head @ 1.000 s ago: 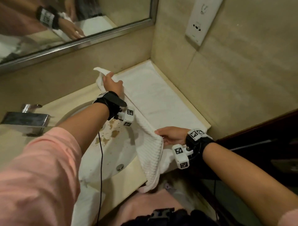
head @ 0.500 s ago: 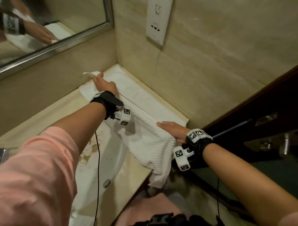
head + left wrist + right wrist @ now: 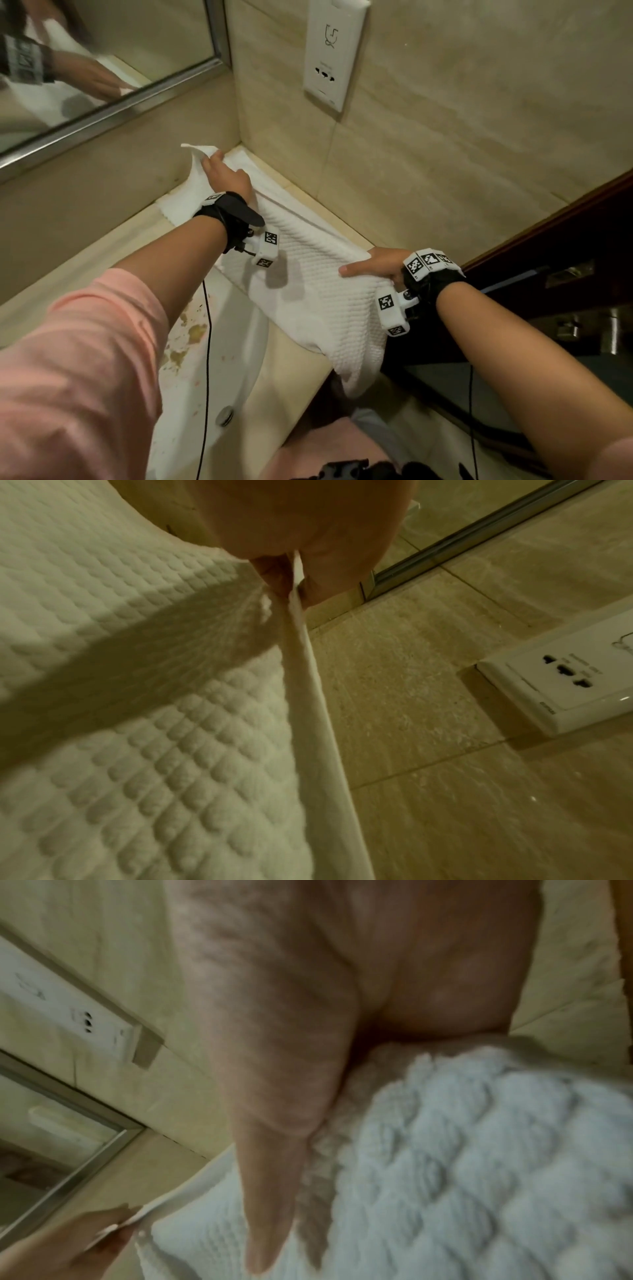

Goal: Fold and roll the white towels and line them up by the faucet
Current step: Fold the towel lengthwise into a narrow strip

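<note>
A white waffle-weave towel (image 3: 308, 291) stretches along the counter's right end, folded lengthwise, its near end hanging over the front edge. My left hand (image 3: 224, 173) pinches the far corner near the wall corner; in the left wrist view the fingers (image 3: 277, 580) clamp the towel's hem (image 3: 304, 683). My right hand (image 3: 373, 265) grips the near edge, thumb on top; in the right wrist view the thumb (image 3: 270, 1177) lies on the towel (image 3: 479, 1164). A second white towel (image 3: 270, 181) lies flat underneath, along the wall. No faucet shows.
The white sink basin (image 3: 212, 359), stained brown, with its drain (image 3: 224, 416), lies left of the towel. A mirror (image 3: 85, 75) runs along the back wall. A white wall socket (image 3: 330, 51) sits above the corner. A dark wooden door (image 3: 565, 257) stands at the right.
Both hands have carried the towel rightward and lowered it from over the sink onto the counter beside the wall. The view has swung right, so the faucet has left the picture.
</note>
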